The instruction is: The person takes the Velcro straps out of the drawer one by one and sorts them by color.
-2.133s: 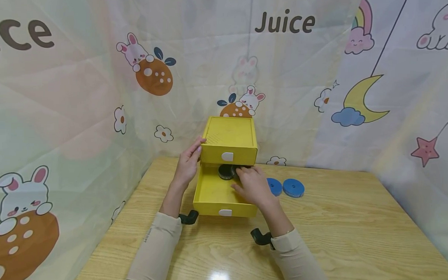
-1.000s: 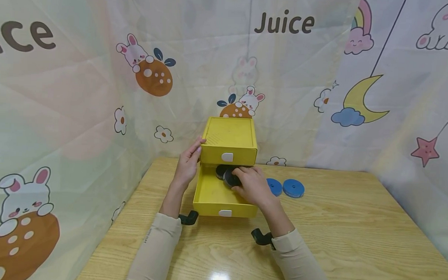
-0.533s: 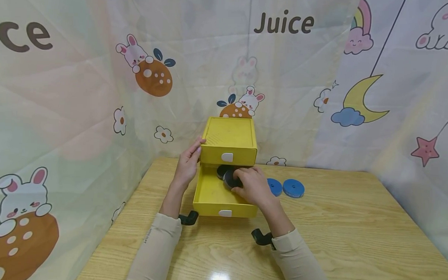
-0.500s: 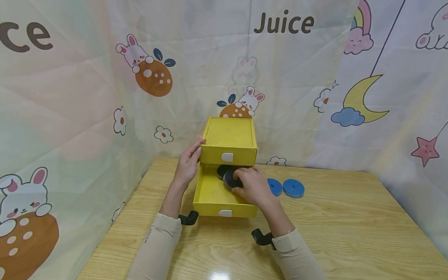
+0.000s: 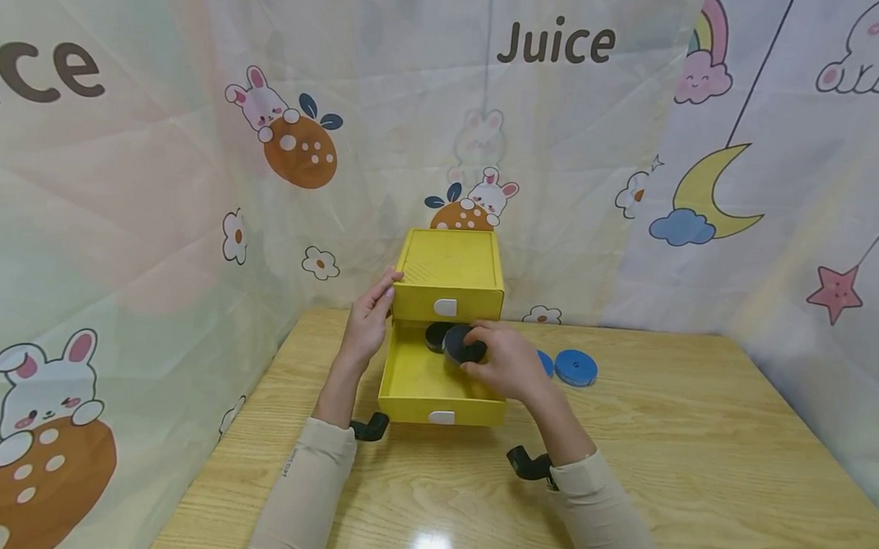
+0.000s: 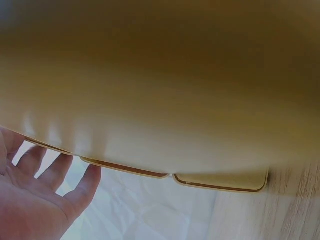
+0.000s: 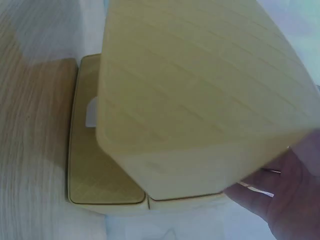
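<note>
A yellow drawer box (image 5: 450, 259) stands on the table with its lower drawer (image 5: 417, 379) pulled out. My left hand (image 5: 365, 328) rests against the box's left side, fingertips along the upper drawer's edge; in the left wrist view its fingers lie extended on the yellow wall. Over the open drawer, my right hand (image 5: 509, 362) pinches a black round disc (image 5: 460, 345) between thumb and fingers, the disc tilted toward the camera. Behind it a second black disc (image 5: 437, 337) lies at the back of the drawer. In the right wrist view, the box hides what the fingers hold.
Right of the box lie two blue discs (image 5: 576, 367) on the wooden table (image 5: 666, 444), one partly covered by my right hand. The upper drawer (image 5: 417, 304) with its white tab is closed above the lower one. A printed cloth backdrop (image 5: 596, 151) encloses the back and sides.
The right hand has taken hold of one black disc and drawn it forward from the drawer's back, then slightly up and right. The left hand stays in place.
</note>
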`<state>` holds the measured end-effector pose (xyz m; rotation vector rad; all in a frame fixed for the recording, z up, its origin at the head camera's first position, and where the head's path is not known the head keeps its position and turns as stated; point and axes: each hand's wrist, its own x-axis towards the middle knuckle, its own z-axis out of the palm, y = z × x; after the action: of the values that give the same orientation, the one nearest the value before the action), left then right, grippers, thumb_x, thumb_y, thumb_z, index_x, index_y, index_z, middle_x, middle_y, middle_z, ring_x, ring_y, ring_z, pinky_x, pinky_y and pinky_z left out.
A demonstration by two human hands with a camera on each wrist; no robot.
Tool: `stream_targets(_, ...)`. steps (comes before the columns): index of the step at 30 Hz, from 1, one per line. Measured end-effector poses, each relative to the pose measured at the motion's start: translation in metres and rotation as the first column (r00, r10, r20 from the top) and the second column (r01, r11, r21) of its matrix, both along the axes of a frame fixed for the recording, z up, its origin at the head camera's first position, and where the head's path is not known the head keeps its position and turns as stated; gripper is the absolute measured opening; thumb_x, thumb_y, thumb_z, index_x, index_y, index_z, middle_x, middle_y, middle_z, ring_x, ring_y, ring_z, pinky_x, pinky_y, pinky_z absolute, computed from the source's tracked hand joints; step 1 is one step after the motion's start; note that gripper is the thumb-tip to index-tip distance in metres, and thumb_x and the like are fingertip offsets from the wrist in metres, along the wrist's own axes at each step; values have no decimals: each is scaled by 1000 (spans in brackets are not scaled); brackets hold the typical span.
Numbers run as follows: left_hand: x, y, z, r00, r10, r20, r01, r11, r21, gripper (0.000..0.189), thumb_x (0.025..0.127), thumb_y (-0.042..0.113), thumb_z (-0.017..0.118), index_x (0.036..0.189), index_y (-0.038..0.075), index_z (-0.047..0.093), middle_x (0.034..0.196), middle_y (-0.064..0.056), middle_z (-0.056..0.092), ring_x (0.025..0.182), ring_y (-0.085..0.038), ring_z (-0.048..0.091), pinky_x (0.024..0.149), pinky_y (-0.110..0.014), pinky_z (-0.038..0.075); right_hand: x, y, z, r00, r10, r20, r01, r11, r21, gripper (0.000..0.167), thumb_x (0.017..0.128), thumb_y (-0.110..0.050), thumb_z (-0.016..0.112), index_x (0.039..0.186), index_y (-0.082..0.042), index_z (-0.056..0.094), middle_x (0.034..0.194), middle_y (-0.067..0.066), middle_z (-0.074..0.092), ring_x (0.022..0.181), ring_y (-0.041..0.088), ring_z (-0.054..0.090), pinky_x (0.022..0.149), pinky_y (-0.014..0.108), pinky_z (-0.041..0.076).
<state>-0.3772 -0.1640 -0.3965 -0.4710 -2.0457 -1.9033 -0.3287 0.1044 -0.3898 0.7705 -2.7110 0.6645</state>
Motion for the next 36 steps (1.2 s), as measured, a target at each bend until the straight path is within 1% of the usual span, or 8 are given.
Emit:
stream_targets(3, -1, 0, -1, 1000, 2, -9, -2, 1000, -1, 38, 113, 26, 45, 146, 19, 61, 167, 9, 37, 155, -10, 31, 121, -48, 41, 2, 6, 2, 1000, 4, 9, -4, 999, -35, 33, 85, -30, 85, 114, -15, 76, 147, 12, 62, 135, 35, 58, 108, 52, 52)
stream_targets(11, 0, -1, -1, 1000, 5, -11, -5, 1000, -4, 38, 113, 27, 45, 146, 20, 61, 167, 11, 37, 156, -10, 30, 122, -46, 38, 5, 27, 4, 1000, 15, 9, -14, 991, -130, 30, 84, -28, 87, 108, -15, 73, 144, 13, 61, 133, 38, 58, 107, 57, 52)
stream_targets(16, -2, -1, -1, 1000, -3, 16, 3, 1000, 5, 39, 114, 23, 43, 149, 16, 58, 169, 9, 34, 157, -11, 27, 123, -47, 38, 5, 35, 6, 999, 42, -25, -46, 981, -190, 28, 84, -27, 87, 104, -15, 71, 136, 10, 63, 124, 35, 60, 102, 55, 54)
stream_targets(19, -1, -1, 1, 999, -9, 36, 9, 1000, 17, 40, 114, 19, 41, 151, 14, 56, 170, 6, 32, 158, -13, 25, 124, -47, 36, 4, 38, 8, 998, 38, -44, -46, 979, -198, 27, 84, -28, 86, 102, -15, 71, 133, 9, 63, 123, 34, 58, 101, 55, 54)
stream_targets(22, 4, 0, 6, 999, -14, 47, 13, 1000, 24, 40, 114, 16, 41, 151, 11, 55, 170, 3, 31, 159, -15, 25, 124, -47, 35, 4, 44, 8, 999, 25, -45, -34, 979, -200, 26, 84, -28, 86, 100, -15, 70, 131, 10, 62, 121, 34, 58, 98, 55, 54)
stream_targets(27, 19, 5, 20, 999, -22, 42, 21, 1000, 19, 40, 113, 13, 41, 151, 5, 55, 170, -2, 31, 159, -18, 25, 124, -48, 35, 2, 58, 5, 998, -8, -66, -5, 983, -185, 26, 84, -28, 86, 98, -14, 70, 125, 10, 61, 110, 33, 60, 89, 50, 54)
stream_targets(30, 23, 5, 23, 999, -23, 41, 23, 1000, 18, 40, 113, 13, 41, 151, 5, 54, 170, -2, 32, 159, -18, 26, 124, -48, 35, 1, 68, 2, 997, -26, -75, 13, 986, -164, 27, 83, -28, 87, 97, -14, 69, 125, 9, 60, 106, 32, 60, 87, 48, 54)
stream_targets(36, 8, 1, 8, 999, -18, 34, 18, 1000, 13, 40, 114, 15, 41, 151, 8, 55, 171, -1, 30, 159, -16, 24, 124, -46, 35, -2, 91, -5, 996, -69, -57, 61, 990, -126, 28, 84, -29, 87, 97, -12, 68, 130, 13, 60, 110, 37, 63, 87, 52, 56)
